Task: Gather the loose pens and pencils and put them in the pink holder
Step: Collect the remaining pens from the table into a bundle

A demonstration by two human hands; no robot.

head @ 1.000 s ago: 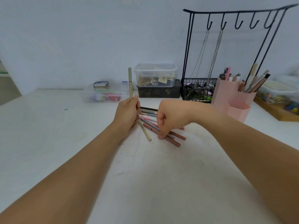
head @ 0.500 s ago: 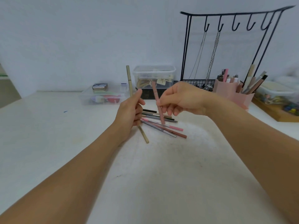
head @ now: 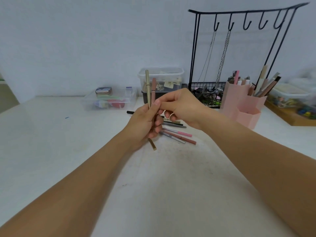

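- Head view: a white table [head: 51,151] against a pale wall carries two clear plastic boxes, a shallow one [head: 109,101] at the back left and a taller lidded one [head: 161,79] stacked on a dark box behind the hands.
- A black wire rack [head: 239,17] with five hooks stands at the back right; two chains [head: 222,57] hang from its two left hooks into a mesh basket [head: 206,93] at its foot.
- The pink holder [head: 239,101] stands just right of the basket, well apart from the hands, with several pens and pencils already upright or leaning in it.
- A wooden tray [head: 290,117] with small bits lies at the far right edge.
- The hands and forearms hide part of the loose pile [head: 177,134] on the table; about five pens show there, among them a pink one, a brownish-red one and a grey one, and a black tip pokes out to the left.
- Left hand [head: 145,124]: fingers curled round a gold pen [head: 148,88], held nearly upright with its lower end sticking out below the palm.
- Right hand [head: 181,106]: thumb and forefinger pinch a dusty-pink pencil [head: 153,89] just beside the gold pen, the other fingers loosely bent; the two hands touch above the pile.
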